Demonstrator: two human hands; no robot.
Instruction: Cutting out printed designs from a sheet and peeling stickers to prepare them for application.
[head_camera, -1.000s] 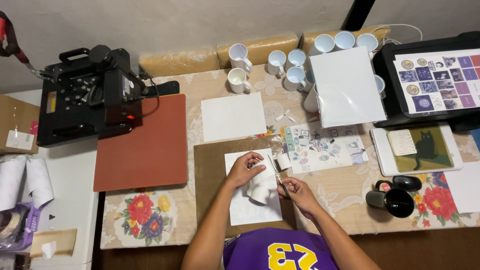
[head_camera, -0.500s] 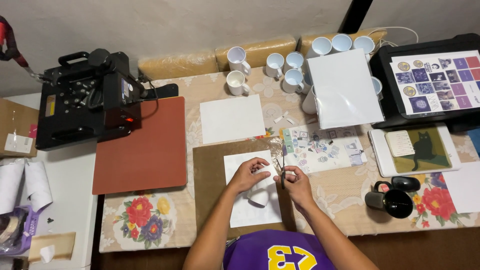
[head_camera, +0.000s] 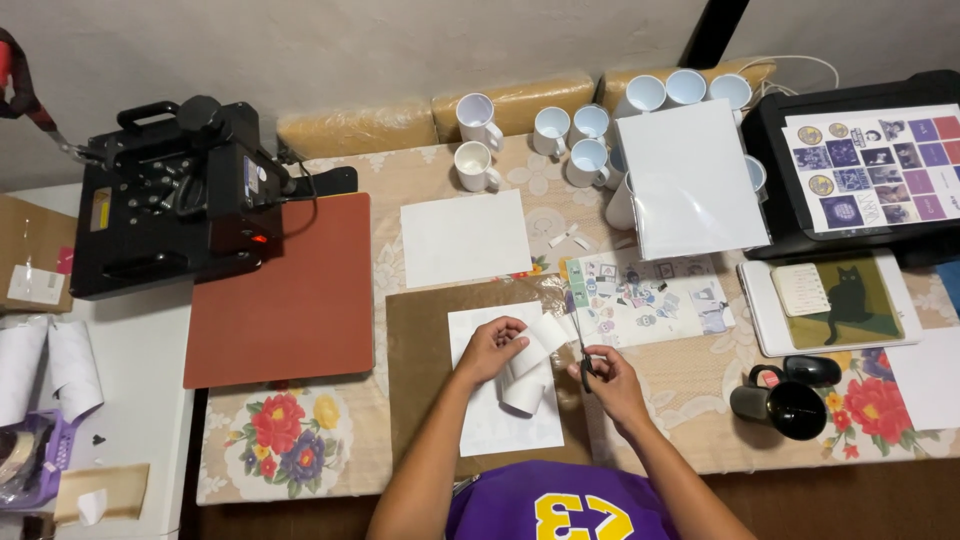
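Pinching paper strip (head_camera: 540, 340), scissors (head_camera: 583, 355) alongside

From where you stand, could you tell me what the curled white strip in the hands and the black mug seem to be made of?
The curled white strip, held by the left hand, looks like thin matte paper: it bends and rolls freely. The black mug looks like glazed ceramic, judging by its thick wall and soft sheen, though coated metal cannot be ruled out.

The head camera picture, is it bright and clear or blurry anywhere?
Head view: even, soft light, faint shadows. The white mugs look sharp. The scissors in the right hand are too small to see clearly. The left hand holds curled white paper.
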